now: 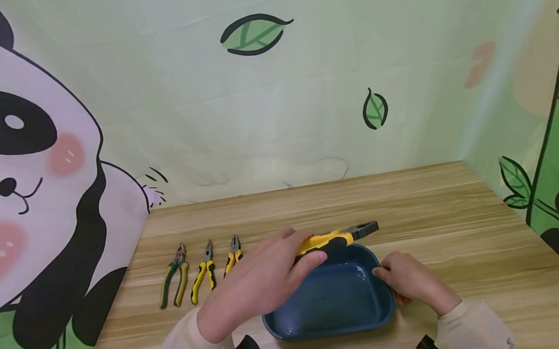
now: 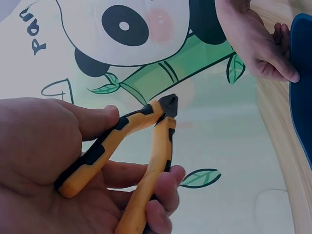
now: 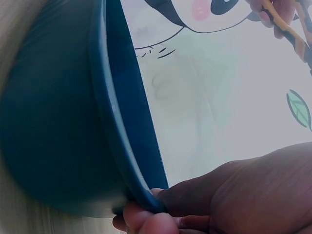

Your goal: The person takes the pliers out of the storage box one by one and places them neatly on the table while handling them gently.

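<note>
Yellow-and-black combination pliers [image 1: 331, 240] are held by my left hand [image 1: 260, 277] above the blue plastic basin [image 1: 330, 332]. In the left wrist view the fingers curl round one handle of the pliers [image 2: 156, 163], the thumb lies against the other, and the handles stand spread. My right hand [image 1: 412, 280] pinches the basin's right rim between thumb and fingers, which the right wrist view shows close up on the rim [image 3: 114, 112]. Inside, the visible part of the basin holds nothing; my left hand hides its left side.
Left of the basin, green-handled pliers [image 1: 173, 278], yellow-and-black long-nose pliers [image 1: 203, 274] and another yellow pair [image 1: 233, 252], partly hidden by my left arm, lie in a row on the wooden table [image 1: 426, 204]. A cloth backdrop printed with a panda [image 1: 35, 154] stands behind.
</note>
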Tool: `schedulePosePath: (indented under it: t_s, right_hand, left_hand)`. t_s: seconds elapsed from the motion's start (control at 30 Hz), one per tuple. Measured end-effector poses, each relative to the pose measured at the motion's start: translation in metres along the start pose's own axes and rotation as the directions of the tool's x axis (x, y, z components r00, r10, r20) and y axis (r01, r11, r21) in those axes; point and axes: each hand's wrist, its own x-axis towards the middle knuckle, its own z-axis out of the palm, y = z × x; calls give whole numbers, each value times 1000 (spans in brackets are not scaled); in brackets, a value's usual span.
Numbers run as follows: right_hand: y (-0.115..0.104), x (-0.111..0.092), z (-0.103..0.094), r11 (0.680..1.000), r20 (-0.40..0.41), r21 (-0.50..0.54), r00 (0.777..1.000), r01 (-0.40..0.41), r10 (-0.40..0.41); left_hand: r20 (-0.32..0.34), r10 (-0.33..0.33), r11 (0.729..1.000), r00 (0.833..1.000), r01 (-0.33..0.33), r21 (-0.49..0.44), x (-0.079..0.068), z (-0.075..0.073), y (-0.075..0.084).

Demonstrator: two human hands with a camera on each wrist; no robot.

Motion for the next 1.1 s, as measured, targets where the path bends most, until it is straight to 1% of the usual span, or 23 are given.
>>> schedulePosePath:
  t_s: [0.13, 0.23, 0.3, 0.4, 0.43, 0.5, 0.57, 0.77, 0.87, 0.97, 1.03, 1.1]
  right_hand:
    - [0, 0, 0, 1000, -1, -5, 1000, -1, 1]
    - [0, 0, 0, 1000, -2, -8, 1000, 3, -3]
    - [0, 0, 0, 1000, -2, -9, 1000, 7, -7]
    - [0, 0, 0, 1000, -1, -14, 1000, 5, -5]
    - [0, 1, 0, 1000, 1, -16, 1000, 0, 0]
    - [-1, 1, 0, 1000, 4, -20, 1000, -10, 10]
    - [-1, 1, 0, 1000, 6, -22, 1000, -18, 18]
    - [0, 0, 1, 1000, 3, -17, 1000, -11, 11]
    - [0, 0, 1, 1000, 3, -13, 1000, -5, 5]
    - [0, 0, 1, 1000, 5, -11, 1000, -8, 8]
    - [0, 1, 0, 1000, 6, -14, 1000, -9, 10]
    - [-1, 1, 0, 1000, 4, -16, 1000, -12, 12]
  left_hand:
    - [-85, 45, 998, 995, -42, 44, -2, 6, -1]
    - [-154, 94, 991, 984, -79, 104, -3, 12, -2]
    - [-205, 145, 981, 968, -113, 159, -2, 17, -3]
    - [-272, 217, 960, 938, -155, 233, -1, 24, -5]
    - [-291, 237, 953, 927, -165, 253, -1, 26, -6]
    - [-317, 255, 947, 913, -170, 272, 0, 29, -8]
    - [-340, 266, 942, 902, -168, 292, 1, 32, -8]
    - [-428, 311, 919, 848, -154, 364, 4, 42, -11]
    - [-463, 314, 917, 829, -138, 375, 6, 47, -11]
    - [-489, 300, 916, 819, -105, 387, 8, 51, -11]
    - [-501, 287, 912, 816, -74, 403, 10, 54, -11]
    - [-504, 274, 909, 819, -49, 414, 10, 57, -11]
